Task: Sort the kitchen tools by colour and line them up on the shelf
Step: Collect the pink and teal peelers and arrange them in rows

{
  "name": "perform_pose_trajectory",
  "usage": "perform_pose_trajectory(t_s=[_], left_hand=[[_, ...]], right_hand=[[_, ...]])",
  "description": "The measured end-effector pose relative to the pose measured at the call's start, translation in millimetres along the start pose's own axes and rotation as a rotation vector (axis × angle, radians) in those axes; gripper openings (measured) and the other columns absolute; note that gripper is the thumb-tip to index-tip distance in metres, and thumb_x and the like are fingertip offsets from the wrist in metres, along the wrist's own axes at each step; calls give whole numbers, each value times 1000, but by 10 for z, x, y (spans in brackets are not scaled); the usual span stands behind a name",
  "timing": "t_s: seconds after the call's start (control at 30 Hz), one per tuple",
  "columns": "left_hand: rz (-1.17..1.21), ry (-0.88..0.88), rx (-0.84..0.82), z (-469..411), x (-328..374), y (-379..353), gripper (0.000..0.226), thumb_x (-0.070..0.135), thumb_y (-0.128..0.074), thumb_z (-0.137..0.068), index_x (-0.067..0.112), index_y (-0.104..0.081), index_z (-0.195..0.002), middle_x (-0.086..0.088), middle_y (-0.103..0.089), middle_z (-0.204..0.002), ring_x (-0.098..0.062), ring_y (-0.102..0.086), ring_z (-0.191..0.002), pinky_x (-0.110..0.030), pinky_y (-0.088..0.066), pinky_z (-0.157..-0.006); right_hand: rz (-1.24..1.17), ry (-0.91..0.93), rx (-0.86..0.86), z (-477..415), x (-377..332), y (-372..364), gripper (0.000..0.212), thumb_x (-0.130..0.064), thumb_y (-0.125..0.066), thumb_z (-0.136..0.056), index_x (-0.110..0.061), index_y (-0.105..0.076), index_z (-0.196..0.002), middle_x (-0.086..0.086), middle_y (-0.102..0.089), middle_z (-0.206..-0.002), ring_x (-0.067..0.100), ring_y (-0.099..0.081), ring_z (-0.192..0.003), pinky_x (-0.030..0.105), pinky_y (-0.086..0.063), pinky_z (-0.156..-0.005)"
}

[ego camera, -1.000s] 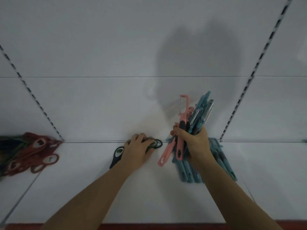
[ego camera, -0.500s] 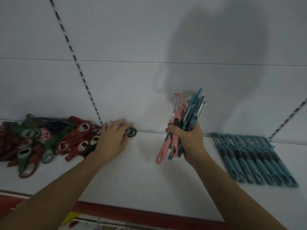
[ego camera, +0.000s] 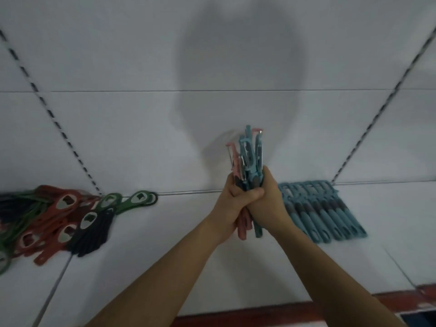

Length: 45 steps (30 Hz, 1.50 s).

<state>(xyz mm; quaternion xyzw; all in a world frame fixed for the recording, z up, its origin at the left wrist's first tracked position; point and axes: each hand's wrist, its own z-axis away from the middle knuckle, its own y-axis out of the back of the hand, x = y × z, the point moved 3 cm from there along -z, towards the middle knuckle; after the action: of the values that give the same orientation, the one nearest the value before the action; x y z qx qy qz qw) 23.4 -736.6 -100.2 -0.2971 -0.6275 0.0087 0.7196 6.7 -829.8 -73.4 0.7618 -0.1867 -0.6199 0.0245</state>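
Note:
Both hands hold one upright bundle of peelers (ego camera: 249, 159), several blue and a few pink, above the middle of the white shelf (ego camera: 165, 251). My left hand (ego camera: 230, 208) grips the bundle from the left and my right hand (ego camera: 267, 204) wraps it from the right, fingers interlocked at the front. Pink and blue handle ends stick out below the hands. A row of blue peelers (ego camera: 323, 211) lies side by side on the shelf to the right. A heap of red, green and black bottle openers (ego camera: 56, 220) lies at the left.
Two green bottle openers (ego camera: 132, 200) lie against the white back wall (ego camera: 141, 126), right of the heap. A red front lip (ego camera: 271, 315) edges the shelf. Slotted uprights (ego camera: 59, 123) run up the wall on both sides.
My left hand has left the bottle openers at the left and moved right to join my right hand on the peeler bundle. The view has shifted slightly.

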Motion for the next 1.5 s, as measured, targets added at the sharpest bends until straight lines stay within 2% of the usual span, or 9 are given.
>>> perform_pose_trajectory(t_s=[0.2, 0.5, 0.6, 0.67, 0.83, 1.07, 1.2, 1.4, 1.5], left_hand=[[156, 72, -164, -248, -137, -885, 47, 3, -68, -83, 3, -60, -130, -15, -72, -112, -25, -71, -103, -33, -58, -83], [245, 362, -216, -527, -616, -2022, 36, 17, -71, -76, 8, -73, -111, -13, -75, -96, -24, -73, -83, -40, -60, -77], [306, 365, -194, -717, -725, -2335, 26, 15, -71, -81, 9, -78, -105, -16, -75, -106, -27, -73, -91, -42, -60, -85], [281, 339, -150, -868, -808, -2496, 24, 15, -77, -82, 11, -78, -105, -18, -74, -114, -30, -73, -98, -44, -60, -88], [72, 191, -39, -1112, -982, -2940, 34, 13, -84, -75, 8, -73, -107, -19, -74, -98, -30, -73, -81, -37, -60, -55], [71, 60, 66, -1180, -1153, -3320, 33, 0, -73, -85, 6, -68, -117, -19, -75, -110, -35, -74, -99, -49, -62, -84], [128, 64, 143, -1118, -1175, -3303, 40, 6, -75, -80, 10, -67, -119, -18, -75, -113, -32, -74, -99, -44, -63, -78], [111, 48, 230, -947, -1124, -3099, 30, 4, -69, -87, 8, -72, -116, -13, -76, -112, -25, -74, -105, -34, -59, -83], [91, 61, 312, -851, -1056, -2948, 38, 7, -74, -86, 9, -69, -123, -14, -75, -114, -27, -74, -104, -40, -58, -85]], right_hand=[[638, 116, 74, -90, 84, 1009, 29, -45, -70, -83, -28, -49, -95, -8, -52, -94, 18, -49, -93, 40, -45, -87], [449, 46, -118, -161, 348, 2328, 48, -37, -75, -72, -30, -53, -114, -6, -60, -98, 21, -57, -96, 38, -54, -75], [404, 87, -194, -190, 416, 2696, 57, -38, -80, -74, -35, -51, -123, -8, -58, -106, 24, -55, -105, 38, -54, -78], [366, 90, -230, -214, 496, 2901, 62, -40, -82, -76, -37, -49, -129, -8, -59, -114, 24, -56, -111, 44, -55, -85], [157, 47, -237, -225, 735, 3421, 62, -7, -77, -83, -24, -48, -135, -1, -68, -118, 21, -69, -105, 42, -61, -85], [-57, -37, -154, -190, 1087, 3916, 49, -19, -70, -93, -26, -52, -138, -12, -68, -121, 16, -72, -105, 30, -61, -82], [-53, 7, -170, -161, 1059, 3834, 44, -20, -60, -101, -37, -48, -139, -22, -67, -121, 4, -67, -111, 24, -58, -87], [243, 89, -215, -75, 1105, 3419, 60, -58, -29, -104, -41, -12, -159, -14, -28, -156, 7, -51, -132, 37, -54, -101], [438, 222, -292, -68, 1060, 3184, 65, -58, -11, -100, -37, -6, -161, -13, -6, -166, -13, -13, -145, 33, -47, -110]])
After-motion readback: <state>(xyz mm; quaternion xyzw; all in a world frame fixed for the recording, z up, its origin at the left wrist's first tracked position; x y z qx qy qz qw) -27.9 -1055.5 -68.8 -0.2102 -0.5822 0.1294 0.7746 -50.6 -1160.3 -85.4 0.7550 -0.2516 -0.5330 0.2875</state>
